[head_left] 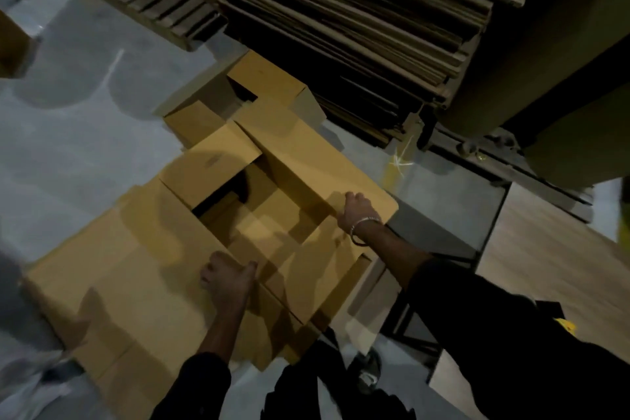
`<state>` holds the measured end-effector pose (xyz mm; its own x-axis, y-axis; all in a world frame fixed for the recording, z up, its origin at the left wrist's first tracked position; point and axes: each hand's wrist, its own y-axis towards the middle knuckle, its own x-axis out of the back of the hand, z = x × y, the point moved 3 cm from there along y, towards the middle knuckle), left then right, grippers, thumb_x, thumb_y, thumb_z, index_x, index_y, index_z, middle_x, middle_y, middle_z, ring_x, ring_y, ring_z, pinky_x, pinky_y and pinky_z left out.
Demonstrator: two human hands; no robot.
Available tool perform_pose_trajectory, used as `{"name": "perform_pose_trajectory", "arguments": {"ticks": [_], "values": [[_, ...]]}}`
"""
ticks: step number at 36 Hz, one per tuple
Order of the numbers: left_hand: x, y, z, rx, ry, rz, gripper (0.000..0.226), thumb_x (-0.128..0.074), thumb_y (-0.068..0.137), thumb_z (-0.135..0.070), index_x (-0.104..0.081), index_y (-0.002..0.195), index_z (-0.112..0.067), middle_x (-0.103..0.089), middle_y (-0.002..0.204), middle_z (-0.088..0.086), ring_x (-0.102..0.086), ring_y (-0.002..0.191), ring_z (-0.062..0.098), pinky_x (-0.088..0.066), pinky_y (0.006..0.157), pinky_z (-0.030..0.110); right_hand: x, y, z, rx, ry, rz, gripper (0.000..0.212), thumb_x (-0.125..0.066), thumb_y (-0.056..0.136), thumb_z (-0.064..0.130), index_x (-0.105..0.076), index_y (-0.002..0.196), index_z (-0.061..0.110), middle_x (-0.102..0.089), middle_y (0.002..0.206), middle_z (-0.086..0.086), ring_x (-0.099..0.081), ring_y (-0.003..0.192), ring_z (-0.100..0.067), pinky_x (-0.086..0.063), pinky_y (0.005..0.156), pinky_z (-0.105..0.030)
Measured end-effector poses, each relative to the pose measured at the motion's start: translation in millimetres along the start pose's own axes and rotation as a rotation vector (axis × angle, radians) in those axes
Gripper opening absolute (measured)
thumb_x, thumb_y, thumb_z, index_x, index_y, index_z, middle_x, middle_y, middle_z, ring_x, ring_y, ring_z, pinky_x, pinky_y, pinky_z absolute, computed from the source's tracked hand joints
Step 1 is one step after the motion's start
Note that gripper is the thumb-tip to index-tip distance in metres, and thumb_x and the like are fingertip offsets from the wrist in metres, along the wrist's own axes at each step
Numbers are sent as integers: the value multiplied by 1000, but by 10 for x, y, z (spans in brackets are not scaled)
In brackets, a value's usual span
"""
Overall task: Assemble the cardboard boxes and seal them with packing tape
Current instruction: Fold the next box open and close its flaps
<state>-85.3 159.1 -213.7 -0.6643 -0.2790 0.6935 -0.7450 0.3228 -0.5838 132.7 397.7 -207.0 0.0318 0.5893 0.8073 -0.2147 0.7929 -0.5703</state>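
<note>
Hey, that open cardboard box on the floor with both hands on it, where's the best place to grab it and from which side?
Probably by two opposite top edges, coming down from above. The open box sits mouth-up with flaps splayed outward, so its rims are exposed. The left hand already curls over the near edge and the right hand grips the far-right flap. Another box crowds the far side, so approach from the near side.

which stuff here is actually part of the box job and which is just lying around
Part of the job:
- open cardboard box, flaps up
- left hand gripping its near flap
- right hand gripping its right flap
- second box behind it
- stack of flat cardboard

Just lying about:
- grey floor
- yellow floor mark

No tape is visible.
</note>
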Motion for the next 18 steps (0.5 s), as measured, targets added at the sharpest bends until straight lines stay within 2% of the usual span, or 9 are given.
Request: {"name": "perform_pose_trajectory", "arguments": {"ticks": [2, 5, 8, 11, 14, 16, 18], "values": [[-51, 198, 4, -16, 67, -1, 95, -88, 82, -40, -33, 149, 0, -30, 152, 34, -31, 138, 51, -38, 108, 57, -38, 199, 152, -15, -41, -39, 60, -62, 101, 40, -37, 149, 13, -43, 147, -14, -45, 134, -37, -47, 103, -52], [-145, 446, 50, -15, 150, 11, 118, -86, 79, -55, -18, 156, 3, -30, 150, 38, -36, 134, 55, -40, 109, 57, -115, 431, 330, -8, -133, -55, 86, -65, 94, 58, -25, 156, 13, -35, 153, -12, -39, 138, -36, -47, 101, -53], [-194, 538, 32, 7, 169, 3, 125, -83, 82, -56, -7, 162, 2, -30, 152, 38, -41, 133, 55, -42, 106, 55, -247, 606, 383, -50, -130, -40, 104, -69, 89, 63, -13, 161, 14, -23, 161, -11, -31, 146, -37, -49, 102, -55], [-239, 585, 69, 48, 123, 59, 123, -84, 86, -39, 3, 164, -2, -31, 153, 38, -44, 131, 54, -47, 99, 53, -453, 736, 348, -63, -132, 37, 100, -67, 96, 51, -7, 164, 10, -18, 167, -17, -29, 149, -41, -46, 110, -53], [-234, 611, 121, 93, 105, 117, 124, -82, 88, -31, 14, 163, -7, -27, 157, 40, -46, 133, 54, -47, 102, 54, -512, 779, 278, -9, -178, 5, 76, -54, 106, 25, -8, 164, 8, -26, 163, -22, -38, 144, -42, -45, 111, -49], [-231, 664, 128, 78, 99, 134, 122, -81, 88, -26, 13, 162, -2, -35, 151, 41, -51, 127, 54, -48, 99, 52, -456, 725, 297, 58, -193, -15, 68, -44, 107, 13, -10, 165, 11, -36, 157, -23, -49, 134, -43, -48, 102, -48], [-222, 722, 136, 60, 75, 151, 114, -79, 88, -22, 5, 161, 5, -51, 140, 36, -58, 117, 51, -51, 94, 49, -396, 636, 327, 109, -181, -17, 67, -42, 104, 7, -14, 165, 15, -47, 147, -21, -58, 122, -43, -53, 90, -49]]}}
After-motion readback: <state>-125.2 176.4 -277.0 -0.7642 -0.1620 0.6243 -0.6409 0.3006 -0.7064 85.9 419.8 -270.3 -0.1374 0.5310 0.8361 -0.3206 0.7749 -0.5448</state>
